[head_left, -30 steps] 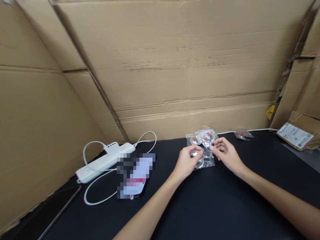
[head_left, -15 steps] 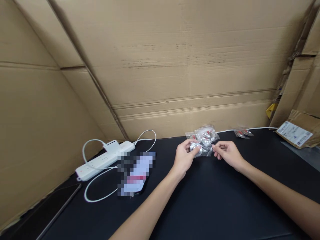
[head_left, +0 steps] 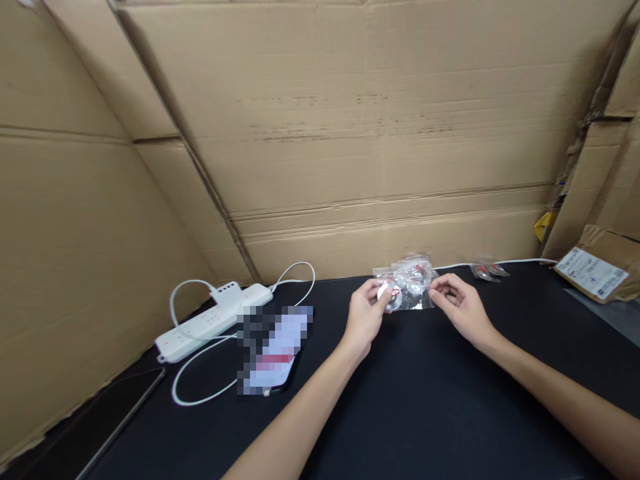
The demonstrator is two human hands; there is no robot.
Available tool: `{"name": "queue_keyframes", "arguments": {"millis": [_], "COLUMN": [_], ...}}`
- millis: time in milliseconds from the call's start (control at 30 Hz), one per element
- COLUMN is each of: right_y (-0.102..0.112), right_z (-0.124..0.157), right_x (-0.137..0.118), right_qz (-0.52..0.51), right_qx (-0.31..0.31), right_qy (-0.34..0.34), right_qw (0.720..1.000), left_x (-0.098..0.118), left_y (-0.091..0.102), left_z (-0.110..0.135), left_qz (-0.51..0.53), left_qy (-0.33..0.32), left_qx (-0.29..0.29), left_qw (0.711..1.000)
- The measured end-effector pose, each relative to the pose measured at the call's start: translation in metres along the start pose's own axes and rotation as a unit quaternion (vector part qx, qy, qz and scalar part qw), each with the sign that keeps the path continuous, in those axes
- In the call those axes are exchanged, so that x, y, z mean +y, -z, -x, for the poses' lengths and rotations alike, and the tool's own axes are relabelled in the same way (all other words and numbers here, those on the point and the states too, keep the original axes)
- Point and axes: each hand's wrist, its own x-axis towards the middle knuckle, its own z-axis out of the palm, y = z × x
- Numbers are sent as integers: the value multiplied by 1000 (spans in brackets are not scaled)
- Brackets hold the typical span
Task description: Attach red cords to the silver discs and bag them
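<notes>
My left hand [head_left: 367, 316] pinches a small clear plastic bag [head_left: 406, 295] holding a round white and red part, lifted just above the black table [head_left: 425, 407]. My right hand [head_left: 459, 305] grips the bag's right edge with curled fingers. Directly behind the held bag, against the cardboard wall, lies a small pile of similar clear bags [head_left: 411, 269]. Both forearms reach in from the bottom of the view.
Cardboard sheets [head_left: 350, 133] wall in the table at the back and left. A white power strip [head_left: 213, 317] with a looping cable lies left, beside a phone [head_left: 274, 350]. More small bags [head_left: 487, 270] and a labelled cardboard box [head_left: 597, 270] sit at right. A dark tablet [head_left: 107, 417] lies far left.
Both hands have lifted the small bag off the table and moved it back toward the pile. The left hand now pinches its left end, and the bag has turned.
</notes>
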Motion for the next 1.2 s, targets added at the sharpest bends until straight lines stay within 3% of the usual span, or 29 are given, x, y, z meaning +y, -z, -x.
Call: {"name": "queue_keyframes", "arguments": {"millis": [67, 200, 367, 500, 767, 1200], "right_y": [-1, -1, 1, -3, -4, -3], "right_z": [0, -1, 3, 6, 4, 5], "right_x": [0, -1, -6, -5, -8, -8], "right_qz": [9, -88, -239, -250, -205, -151], "right_qx": [-5, -28, -135, -143, -61, -104], "right_qy": [-16, -136, -209, -201, -183, -177], "right_qw": [1000, 986, 939, 936, 960, 967], "left_x": [2, 8, 10, 9, 12, 11], "left_y": [-1, -2, -3, -4, -8, -9], "left_z": [1, 2, 4, 6, 9, 11], "left_qz": [15, 22, 5, -6, 7, -82], "left_qy": [7, 4, -6, -6, 17, -16], "left_qx": [-9, -37, -95, -126, -163, -152], "left_qw": [1000, 999, 995, 992, 986, 985]}}
